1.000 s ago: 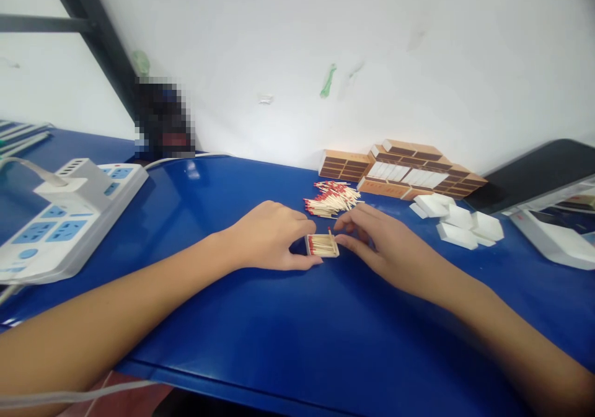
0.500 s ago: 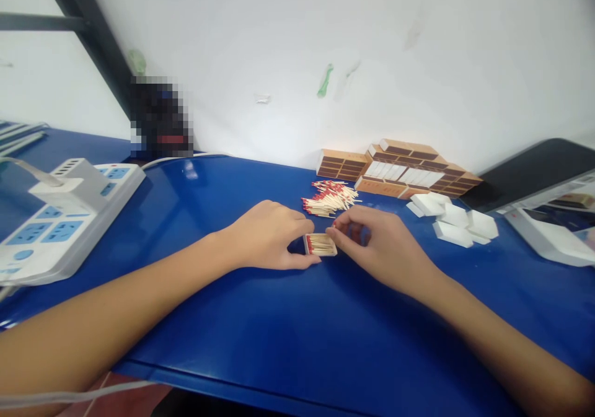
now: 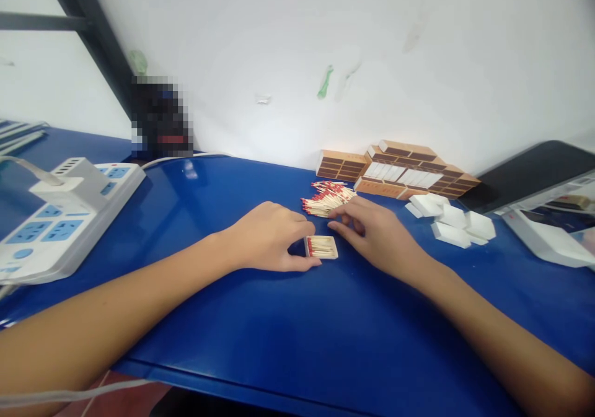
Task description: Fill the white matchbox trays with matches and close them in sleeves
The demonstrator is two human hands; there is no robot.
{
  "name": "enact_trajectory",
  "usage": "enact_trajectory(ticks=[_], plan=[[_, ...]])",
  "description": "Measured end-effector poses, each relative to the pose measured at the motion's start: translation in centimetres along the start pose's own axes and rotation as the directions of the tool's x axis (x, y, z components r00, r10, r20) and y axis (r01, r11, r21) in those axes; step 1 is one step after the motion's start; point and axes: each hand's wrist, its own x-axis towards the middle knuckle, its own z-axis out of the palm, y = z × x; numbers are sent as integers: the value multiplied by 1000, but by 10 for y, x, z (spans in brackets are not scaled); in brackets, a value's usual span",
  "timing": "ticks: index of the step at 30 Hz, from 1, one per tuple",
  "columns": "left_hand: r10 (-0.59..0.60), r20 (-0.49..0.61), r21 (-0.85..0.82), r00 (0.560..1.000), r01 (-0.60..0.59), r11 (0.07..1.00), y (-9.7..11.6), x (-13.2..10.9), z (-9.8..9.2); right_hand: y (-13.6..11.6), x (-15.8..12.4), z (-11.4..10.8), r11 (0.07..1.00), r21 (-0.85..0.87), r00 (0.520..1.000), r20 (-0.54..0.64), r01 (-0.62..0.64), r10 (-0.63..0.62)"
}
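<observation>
A small open matchbox tray (image 3: pixel 321 247) filled with red-tipped matches lies on the blue table (image 3: pixel 279 336). My left hand (image 3: pixel 268 236) rests beside the tray's left end, with thumb and fingers curled against it to hold it. My right hand (image 3: pixel 372 231) has its fingers stretched out toward the loose pile of red-tipped matches (image 3: pixel 327 198) just behind the tray. Its fingertips reach the near edge of the pile. I cannot make out a match in them.
Brown matchbox sleeves (image 3: pixel 400 169) are stacked against the white wall. Several white empty trays (image 3: pixel 453 222) lie to the right. A white device (image 3: pixel 553 219) sits at the far right. A white power strip (image 3: pixel 65 212) with a plug lies at the left.
My right hand has left the tray and moved back and up to the loose match pile, with its fingers extended. The left hand has stayed on the tray.
</observation>
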Motion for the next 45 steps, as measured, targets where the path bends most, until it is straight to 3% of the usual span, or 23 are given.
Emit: enact_trajectory(ticks=[8, 15, 20, 23, 26, 30, 38, 45], plan=[[-2, 8, -1, 1000, 2, 1000, 0, 0, -2, 6, 9, 12, 995, -11, 993, 62, -101, 101], [-37, -1, 29, 999, 37, 999, -2, 1, -2, -8, -5, -8, 999, 8, 996, 77, -44, 43], [-44, -8, 22, 999, 45, 999, -2, 1, -1, -26, -5, -6, 996, 81, 994, 101, 35, -43], [-33, 0, 10, 999, 33, 999, -2, 1, -3, -14, 4, 3, 992, 93, 997, 0, 80, -81], [-26, 1, 12, 1000, 26, 1000, -3, 2, -5, 5, 12, 11, 990, 75, 992, 16, 121, -123], [-31, -13, 2, 999, 31, 1000, -6, 2, -6, 15, 14, 15, 994, 83, 997, 46, 64, -68], [-31, -16, -16, 999, 30, 999, -8, 2, -5, 9, 12, 11, 995, 99, 997, 79, -25, 18], [-42, 1, -18, 999, 42, 999, -9, 1, -4, 4, 10, 6, 997, 4, 982, 172, -81, 80]])
